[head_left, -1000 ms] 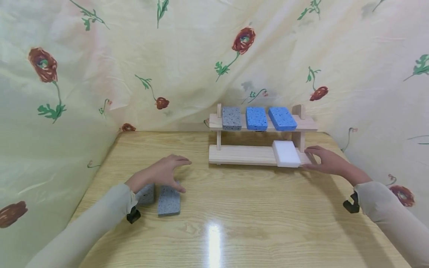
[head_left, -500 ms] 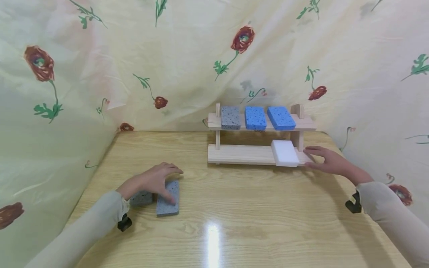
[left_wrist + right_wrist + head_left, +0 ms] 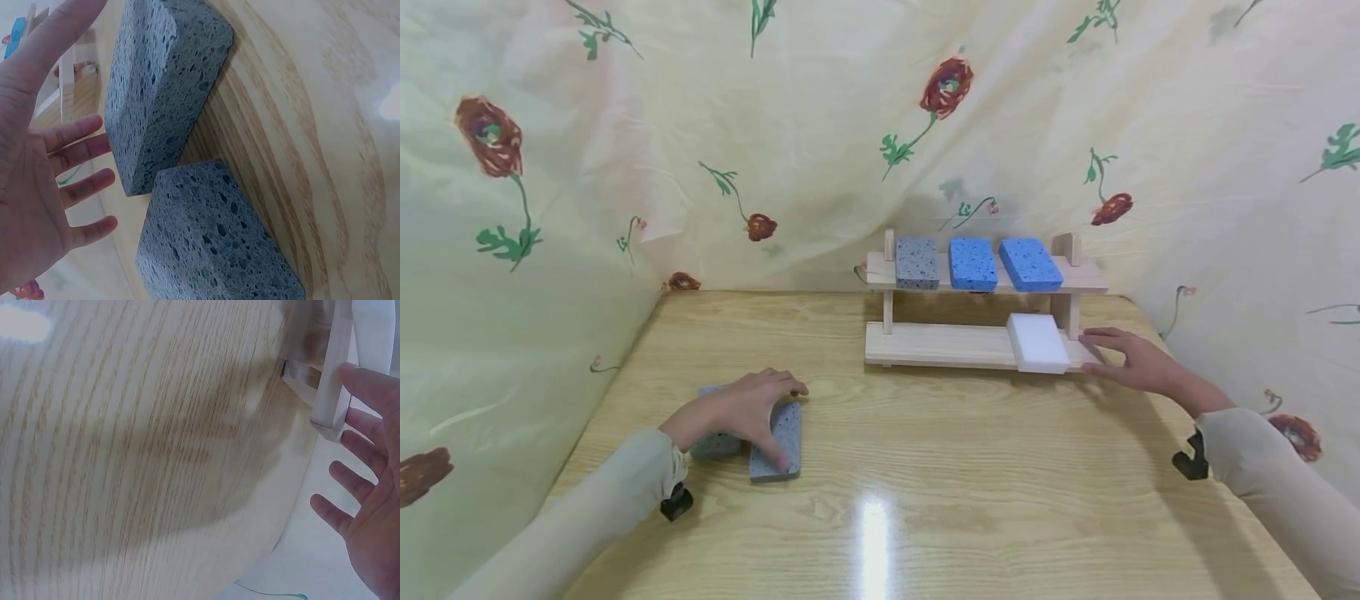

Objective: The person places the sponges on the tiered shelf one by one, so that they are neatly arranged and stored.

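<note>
My left hand (image 3: pixel 745 408) hovers over a grey speckled sponge (image 3: pixel 787 433) on the table, its thumb low across the sponge's near part and its fingers spread past the far end. In the left wrist view, that sponge (image 3: pixel 165 81) stands beside the fingers, with no grip around it. A second grey sponge (image 3: pixel 718 447) lies to its left, partly hidden under the wrist. My right hand (image 3: pixel 1135 362) touches the right end of the wooden shelf's lower board (image 3: pixel 943 345). Thumb and first fingers rest on the board end (image 3: pixel 328 419) in the right wrist view; the others are spread.
A white sponge (image 3: pixel 1039 343) lies on the lower board near my right hand. Along the upper board (image 3: pixel 1086 277) sit a grey sponge (image 3: pixel 917 262) and two blue sponges (image 3: pixel 973 264). Flowered cloth (image 3: pixel 820 150) hangs behind and on both sides of the wooden table (image 3: pixel 970 475).
The left hand has moved left and toward me, coming down over the right-hand grey sponge on the table. My right hand stays at the shelf end.
</note>
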